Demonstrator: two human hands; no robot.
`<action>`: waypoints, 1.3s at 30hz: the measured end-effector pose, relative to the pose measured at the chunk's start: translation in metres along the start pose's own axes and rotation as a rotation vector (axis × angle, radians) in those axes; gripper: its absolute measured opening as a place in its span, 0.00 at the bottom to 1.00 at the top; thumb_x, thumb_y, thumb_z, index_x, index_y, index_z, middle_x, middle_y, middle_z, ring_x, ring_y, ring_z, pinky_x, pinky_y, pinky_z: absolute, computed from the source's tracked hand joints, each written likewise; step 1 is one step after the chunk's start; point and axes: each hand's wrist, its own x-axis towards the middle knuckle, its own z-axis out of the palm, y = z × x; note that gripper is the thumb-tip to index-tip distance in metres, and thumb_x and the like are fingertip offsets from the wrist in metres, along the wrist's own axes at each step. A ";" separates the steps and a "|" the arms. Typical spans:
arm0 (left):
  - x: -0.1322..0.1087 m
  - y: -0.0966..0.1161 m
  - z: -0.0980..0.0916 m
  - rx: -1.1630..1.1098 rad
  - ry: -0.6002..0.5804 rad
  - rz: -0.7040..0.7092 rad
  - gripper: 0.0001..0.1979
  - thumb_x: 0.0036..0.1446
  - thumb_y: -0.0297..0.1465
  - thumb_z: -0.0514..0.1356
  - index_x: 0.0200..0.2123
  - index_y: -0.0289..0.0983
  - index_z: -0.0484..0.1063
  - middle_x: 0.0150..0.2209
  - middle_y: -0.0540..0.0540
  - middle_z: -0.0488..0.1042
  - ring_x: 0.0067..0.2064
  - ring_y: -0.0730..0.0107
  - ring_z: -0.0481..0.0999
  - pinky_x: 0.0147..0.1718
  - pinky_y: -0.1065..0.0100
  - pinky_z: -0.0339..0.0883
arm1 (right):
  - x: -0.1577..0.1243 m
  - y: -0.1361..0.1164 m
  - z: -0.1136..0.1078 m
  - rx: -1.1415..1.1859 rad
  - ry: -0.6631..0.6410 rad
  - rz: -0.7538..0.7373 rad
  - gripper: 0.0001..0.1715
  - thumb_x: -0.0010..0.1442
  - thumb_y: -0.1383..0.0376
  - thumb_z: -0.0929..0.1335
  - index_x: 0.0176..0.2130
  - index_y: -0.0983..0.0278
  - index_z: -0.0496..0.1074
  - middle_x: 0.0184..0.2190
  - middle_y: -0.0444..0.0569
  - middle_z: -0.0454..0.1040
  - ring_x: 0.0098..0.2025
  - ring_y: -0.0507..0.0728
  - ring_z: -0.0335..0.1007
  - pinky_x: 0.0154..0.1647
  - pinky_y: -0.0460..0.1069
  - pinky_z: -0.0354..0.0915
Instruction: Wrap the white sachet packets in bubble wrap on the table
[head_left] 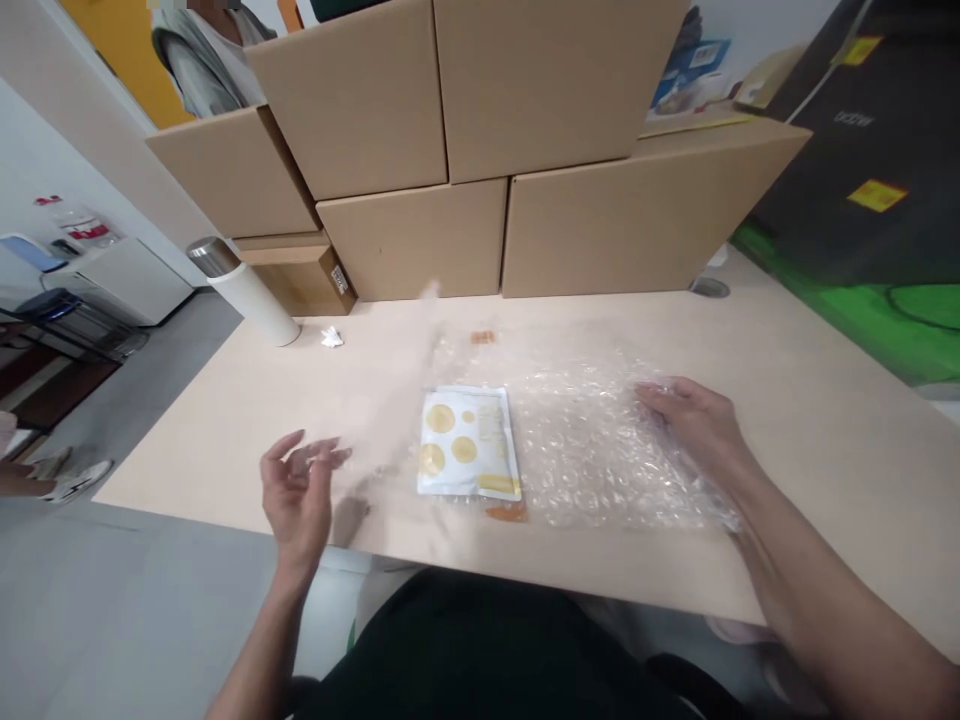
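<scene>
Holds the right side of the bubble wrap [592, 440] in the right hand [697, 415], thumb and fingers clamped on the thin sheet. Has the left hand [298, 495] by the front edge of the table [799, 400], toward its left end, fingers curled and tips near the thumb; cannot tell, through the blur, of any clear film between them. Shows the white packet [469, 445] with yellow circles lying flat between the two hands, at the left part of the wrap, with a strip of tabletop between packet and front edge. Cannot place the wrap's left edge in the blur. Leaves a wide stretch of tabletop between left hand and packet, and another from the right forearm out to the table's right edge. Bounds the space at the back with stacked cardboard boxes [412, 245], well apart from the packet. Narrows the back left corner with a white bottle [251, 298], upright near the table's left edge, in front of a small brown box [292, 280], and with a crumpled white scrap [331, 337] just beside the bottle. Puts a dark panel [855, 150] with yellow labels beyond the right edge.
</scene>
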 end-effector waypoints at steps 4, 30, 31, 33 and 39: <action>-0.005 -0.023 -0.019 0.454 0.060 0.034 0.29 0.55 0.35 0.63 0.60 0.38 0.61 0.53 0.37 0.69 0.55 0.50 0.70 0.51 0.44 0.68 | 0.000 -0.005 0.000 -0.075 0.024 -0.009 0.08 0.42 0.62 0.75 0.26 0.61 0.74 0.20 0.46 0.69 0.22 0.52 0.60 0.20 0.47 0.57; 0.043 -0.026 0.012 0.500 -0.434 -0.151 0.18 0.56 0.41 0.55 0.19 0.38 0.63 0.23 0.50 0.65 0.31 0.69 0.67 0.29 0.69 0.56 | 0.000 0.000 0.001 -0.244 0.094 0.067 0.11 0.39 0.62 0.73 0.28 0.58 0.75 0.24 0.45 0.72 0.26 0.55 0.62 0.28 0.51 0.58; 0.044 -0.030 0.008 0.531 -0.430 -0.159 0.18 0.56 0.41 0.55 0.18 0.38 0.63 0.22 0.50 0.65 0.33 0.67 0.68 0.29 0.69 0.56 | 0.000 0.000 0.002 -0.245 0.099 0.076 0.09 0.39 0.63 0.73 0.28 0.58 0.75 0.24 0.46 0.72 0.27 0.55 0.62 0.29 0.51 0.59; 0.047 -0.035 0.003 0.560 -0.431 -0.168 0.18 0.55 0.41 0.55 0.17 0.38 0.63 0.22 0.49 0.65 0.35 0.65 0.68 0.30 0.69 0.57 | 0.000 0.001 0.003 -0.255 0.107 0.086 0.07 0.40 0.65 0.73 0.26 0.56 0.74 0.25 0.47 0.73 0.27 0.56 0.63 0.29 0.52 0.60; 0.050 -0.040 -0.002 0.604 -0.489 -0.184 0.15 0.56 0.42 0.56 0.24 0.39 0.68 0.30 0.45 0.68 0.40 0.61 0.70 0.35 0.66 0.61 | 0.006 -0.004 -0.006 -0.496 0.185 -0.115 0.24 0.45 0.60 0.73 0.44 0.58 0.77 0.41 0.58 0.77 0.32 0.59 0.70 0.35 0.57 0.65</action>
